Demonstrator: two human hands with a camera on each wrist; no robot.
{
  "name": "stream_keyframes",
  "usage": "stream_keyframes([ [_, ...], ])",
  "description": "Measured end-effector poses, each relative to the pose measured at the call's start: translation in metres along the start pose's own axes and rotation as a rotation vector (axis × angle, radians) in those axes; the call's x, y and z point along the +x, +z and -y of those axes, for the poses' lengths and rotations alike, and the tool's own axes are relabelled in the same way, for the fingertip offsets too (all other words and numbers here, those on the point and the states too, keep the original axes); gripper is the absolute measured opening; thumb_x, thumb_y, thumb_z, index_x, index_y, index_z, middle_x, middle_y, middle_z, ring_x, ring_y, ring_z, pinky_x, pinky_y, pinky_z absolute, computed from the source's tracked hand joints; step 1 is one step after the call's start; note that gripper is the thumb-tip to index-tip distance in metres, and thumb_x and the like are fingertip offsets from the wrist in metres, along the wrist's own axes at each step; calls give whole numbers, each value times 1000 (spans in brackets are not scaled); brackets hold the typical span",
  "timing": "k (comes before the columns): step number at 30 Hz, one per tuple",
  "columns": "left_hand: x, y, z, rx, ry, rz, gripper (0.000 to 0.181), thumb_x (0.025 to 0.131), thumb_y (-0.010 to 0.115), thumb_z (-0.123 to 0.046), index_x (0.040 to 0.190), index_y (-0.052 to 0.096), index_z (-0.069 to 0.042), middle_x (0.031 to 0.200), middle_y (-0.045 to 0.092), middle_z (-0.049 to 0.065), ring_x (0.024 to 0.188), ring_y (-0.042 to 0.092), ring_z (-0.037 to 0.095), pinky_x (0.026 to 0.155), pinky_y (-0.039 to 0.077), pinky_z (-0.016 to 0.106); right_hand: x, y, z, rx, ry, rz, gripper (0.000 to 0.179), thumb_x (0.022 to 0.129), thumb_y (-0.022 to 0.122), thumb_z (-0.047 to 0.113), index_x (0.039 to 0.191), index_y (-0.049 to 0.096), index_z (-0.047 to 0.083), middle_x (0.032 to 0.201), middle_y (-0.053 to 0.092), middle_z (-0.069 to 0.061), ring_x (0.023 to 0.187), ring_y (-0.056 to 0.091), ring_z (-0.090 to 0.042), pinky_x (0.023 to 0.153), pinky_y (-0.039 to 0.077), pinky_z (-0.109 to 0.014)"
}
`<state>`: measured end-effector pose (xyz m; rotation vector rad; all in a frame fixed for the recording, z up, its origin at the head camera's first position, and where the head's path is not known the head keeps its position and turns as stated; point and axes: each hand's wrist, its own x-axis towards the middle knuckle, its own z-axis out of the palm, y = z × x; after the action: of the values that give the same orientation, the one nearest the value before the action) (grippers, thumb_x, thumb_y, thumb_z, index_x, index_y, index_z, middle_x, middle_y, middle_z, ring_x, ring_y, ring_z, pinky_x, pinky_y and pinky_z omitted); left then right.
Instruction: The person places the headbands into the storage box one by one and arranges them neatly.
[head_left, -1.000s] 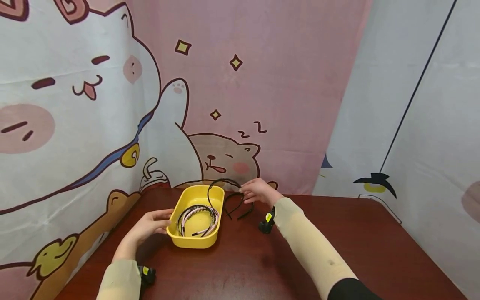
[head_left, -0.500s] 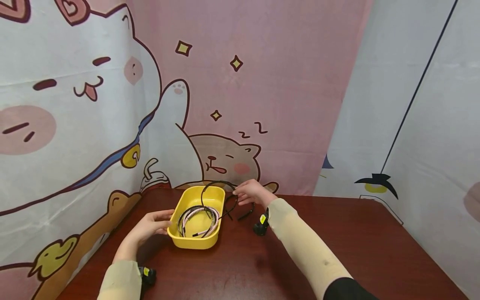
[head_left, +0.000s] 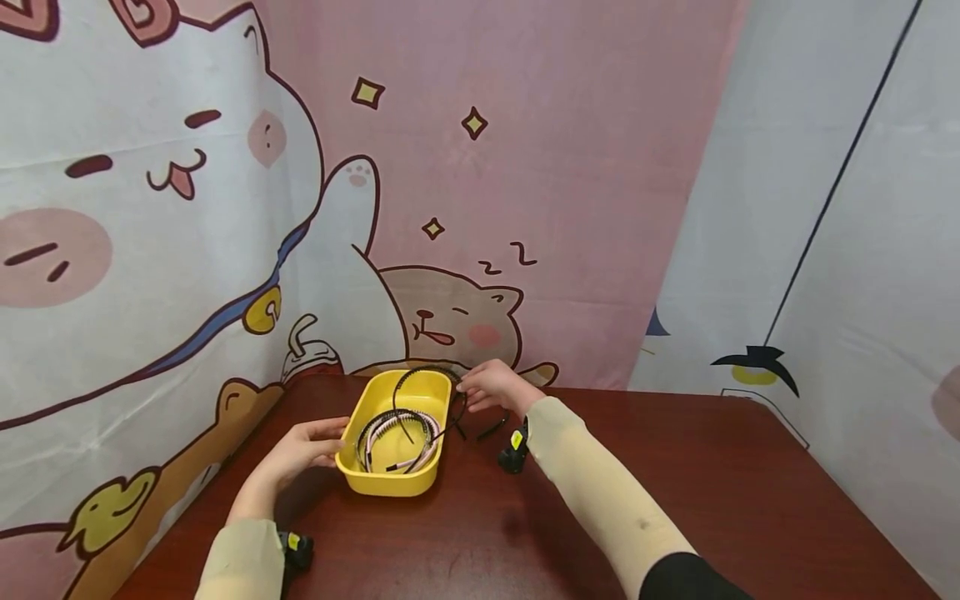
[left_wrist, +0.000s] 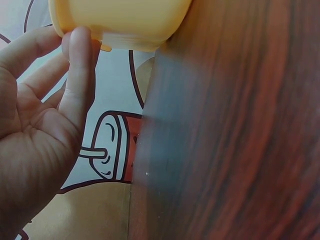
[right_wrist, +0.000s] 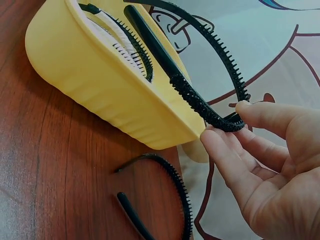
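Note:
My right hand [head_left: 495, 385] pinches a black toothed headband [right_wrist: 192, 100] by its curved middle, between thumb and fingertips. In the right wrist view this headband has a beaded, sparkling stretch, and its ends reach over the yellow plastic tub [head_left: 390, 486]. At the tub's left side, my left hand [head_left: 303, 450] holds the rim between thumb and fingers. Inside the tub lie black headbands and pink headbands [right_wrist: 107, 30], looped together. Another black headband [right_wrist: 182, 187] rests on the table to the right of the tub, partly hidden by my right hand in the head view.
Under everything is a dark reddish-brown wooden table [head_left: 465, 542]. A cartoon-printed cloth [head_left: 585, 208] hangs behind and along the left side, close to the table's far edge. Each wrist carries a small black camera [head_left: 513, 454].
My right hand has moved left with the black headband, bringing its ends farther over the tub. The left hand and the tub stay where they were.

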<state>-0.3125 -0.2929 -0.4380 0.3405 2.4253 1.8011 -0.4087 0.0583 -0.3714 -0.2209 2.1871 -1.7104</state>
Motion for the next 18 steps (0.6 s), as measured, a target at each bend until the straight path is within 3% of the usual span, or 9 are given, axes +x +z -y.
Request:
stream_keyframes([
  [10, -1, 1, -3, 0, -12, -5, 54, 92, 64, -9, 139, 45, 9, 128, 56, 29, 90, 65, 33, 74, 57, 34, 3, 7, -1, -5, 3, 7, 37, 88, 67, 4, 121, 60, -11, 89, 61, -18, 65, 63, -22, 77, 56, -44],
  [18, -1, 1, -3, 2, -19, -11, 53, 92, 64, -7, 139, 45, 10, 129, 55, 29, 88, 66, 30, 74, 57, 35, 5, 13, -2, 1, -4, 10, 33, 86, 67, 2, 116, 61, -12, 84, 61, -16, 64, 63, -22, 65, 58, -37],
])
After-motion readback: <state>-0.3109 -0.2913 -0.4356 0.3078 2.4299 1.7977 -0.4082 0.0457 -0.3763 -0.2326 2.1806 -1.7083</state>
